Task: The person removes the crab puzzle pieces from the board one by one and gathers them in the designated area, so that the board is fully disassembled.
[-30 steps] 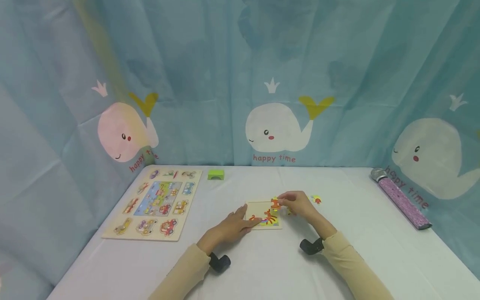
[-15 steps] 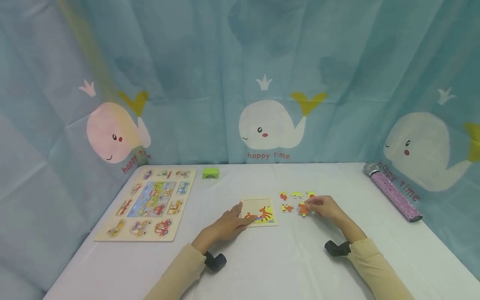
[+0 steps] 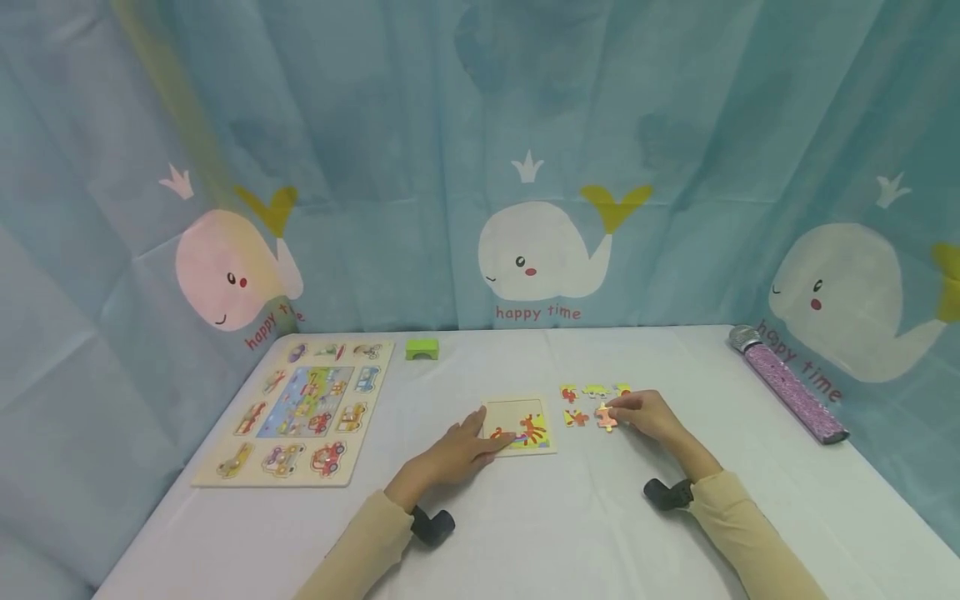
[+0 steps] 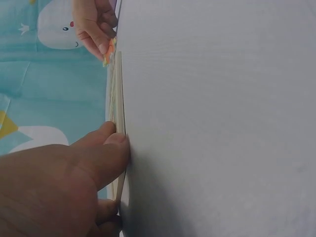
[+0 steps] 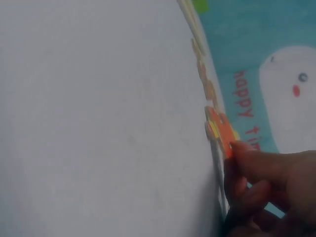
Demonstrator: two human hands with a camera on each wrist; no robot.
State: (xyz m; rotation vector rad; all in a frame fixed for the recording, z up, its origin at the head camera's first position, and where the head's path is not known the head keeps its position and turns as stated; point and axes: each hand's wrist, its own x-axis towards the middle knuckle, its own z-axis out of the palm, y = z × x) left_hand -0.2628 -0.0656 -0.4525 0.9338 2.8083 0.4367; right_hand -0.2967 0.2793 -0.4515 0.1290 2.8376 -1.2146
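Note:
My left hand [image 3: 453, 454] rests against the left side of a small wooden puzzle board [image 3: 506, 409], fingers extended and the thumb lying over its lower part. Pieces with an orange animal picture fill the board's lower right; its upper left shows bare wood. To the right, my right hand [image 3: 654, 417] pinches an orange puzzle piece [image 3: 606, 418] between thumb and fingertips, tilted in the right wrist view, close over the tablecloth. Loose puzzle pieces [image 3: 576, 417] lie between board and hand, one partly behind the fingers. In the left wrist view the board [image 4: 119, 94] appears edge-on.
A large wooden peg puzzle with vehicles [image 3: 363, 450] lies on the left of the white table. Behind stands a green arch block [image 3: 422, 349]. A pink glittery toy microphone [image 3: 795, 392] lies at the right edge. A blue whale-print curtain [image 3: 405, 250] borders the table.
My right hand has moved from the board's upper right corner to the right, beside the loose pieces, carrying the orange puzzle piece. My left hand stays on the board. The head view has shifted slightly.

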